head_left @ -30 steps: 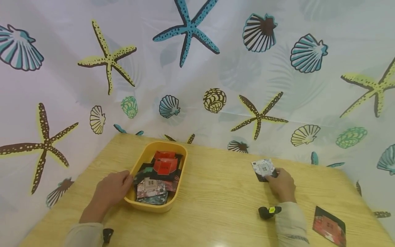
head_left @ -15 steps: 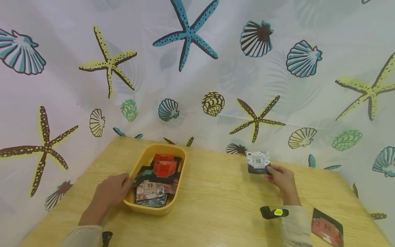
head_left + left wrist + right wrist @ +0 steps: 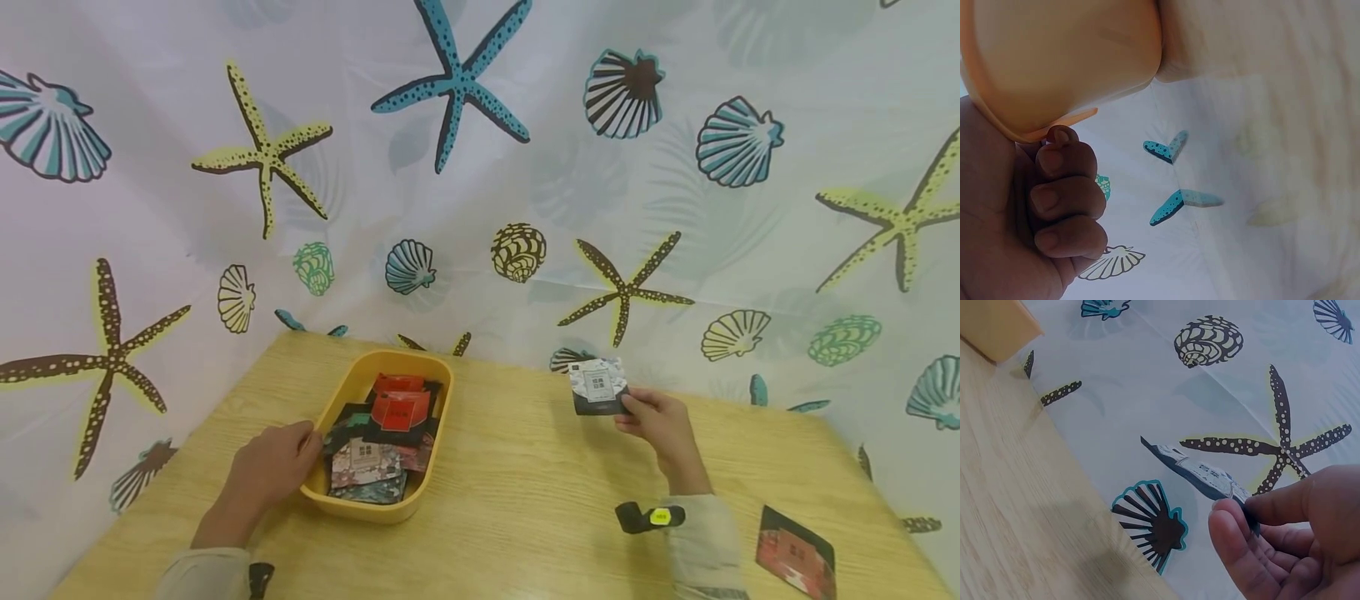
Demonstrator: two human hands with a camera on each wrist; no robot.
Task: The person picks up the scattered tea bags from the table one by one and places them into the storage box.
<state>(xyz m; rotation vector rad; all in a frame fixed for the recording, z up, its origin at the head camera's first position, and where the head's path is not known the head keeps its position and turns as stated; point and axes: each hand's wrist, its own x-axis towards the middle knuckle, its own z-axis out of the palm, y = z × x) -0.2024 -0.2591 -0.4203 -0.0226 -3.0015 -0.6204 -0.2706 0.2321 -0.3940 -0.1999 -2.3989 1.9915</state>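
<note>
My left hand (image 3: 273, 462) grips the left rim of a yellow plastic bin (image 3: 442, 433); in the left wrist view its fingers (image 3: 1066, 200) are curled below the rim. Inside the bin lie several flat packets, among them a red and black packet (image 3: 401, 414) and a white-patterned one (image 3: 365, 460). Over the right part of the table, my right hand (image 3: 663, 425) pinches a white and black packet (image 3: 597, 385) by its right edge. The right wrist view shows the packet (image 3: 1200, 472) nearly edge-on between thumb and fingers.
A black and red packet (image 3: 797, 552) lies on the wooden table (image 3: 517, 517) at the right, beside the right sleeve (image 3: 701, 542). A white curtain (image 3: 480, 192) printed with starfish and shells hangs behind the table and at its sides.
My right hand has lifted the white and black packet off the table, tilted its face toward the head camera, and carried it left. The left hand and the bin keep their place.
</note>
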